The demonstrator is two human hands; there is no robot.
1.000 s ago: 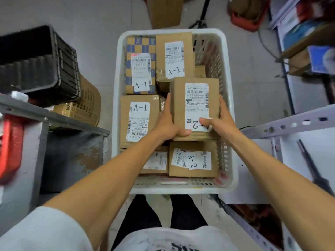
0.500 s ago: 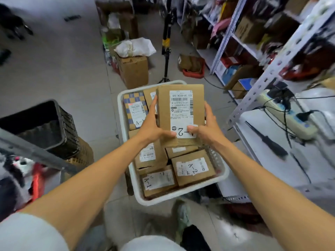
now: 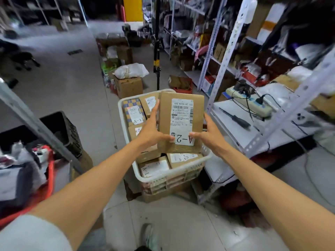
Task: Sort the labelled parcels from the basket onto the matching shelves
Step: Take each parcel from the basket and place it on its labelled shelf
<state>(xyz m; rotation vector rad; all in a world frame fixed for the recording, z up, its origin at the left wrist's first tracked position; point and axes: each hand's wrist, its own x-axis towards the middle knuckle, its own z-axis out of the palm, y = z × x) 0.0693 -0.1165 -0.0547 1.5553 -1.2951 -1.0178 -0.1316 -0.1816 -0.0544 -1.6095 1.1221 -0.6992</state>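
Note:
A brown cardboard parcel with a white label reading A-2 is held up above the white plastic basket. My left hand grips its left edge with the thumb on the front. My right hand grips its right edge, thumb on the label. In the basket below lie several more parcels: a checkered one marked A-1, a brown A-1 parcel at the front and an A-2 parcel beside it.
White metal shelving stands to the right, its low shelf holding a power strip and a black screwdriver. A black crate and a red bin sit to the left. Cardboard boxes and a tripod pole stand beyond the basket.
The parcel has been lifted out of the basket and higher. My view has tilted up from the basket, so the aisle and the right-hand shelving now show.

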